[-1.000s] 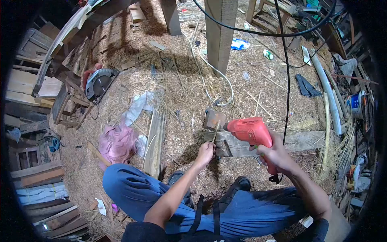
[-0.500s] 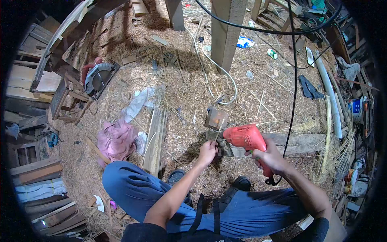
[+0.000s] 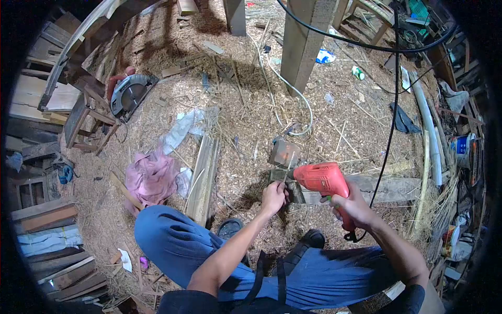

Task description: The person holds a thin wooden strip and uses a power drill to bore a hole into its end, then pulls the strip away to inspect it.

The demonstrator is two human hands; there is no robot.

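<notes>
A red power drill (image 3: 320, 177) is in my right hand (image 3: 355, 206), whose fingers wrap round its handle by the green trigger. The drill's front end points left, toward my left hand (image 3: 274, 198). Those left fingers are closed in a pinch on a thin stick (image 3: 288, 170) that slants up beside the chuck. Just beyond the stick sits a boxy rust-brown block (image 3: 285, 153). Under the drill, a long weathered plank (image 3: 381, 188) runs off to the right, with a dark block (image 3: 296, 194) at its left end. The drill bit's tip is hidden near my left fingers.
Wood shavings cover the ground. A circular saw (image 3: 130, 97) lies at the upper left, near a small wooden frame (image 3: 91, 123). Pink cloth (image 3: 151, 178) and a short plank (image 3: 204, 180) lie to my left. A black cable (image 3: 389, 131) hangs down on the right, before a wooden post (image 3: 306, 47).
The view has shifted slightly, so the surroundings sit a little differently. Both hands keep their grips, and the drill stays by the thin stick at nearly the same angle.
</notes>
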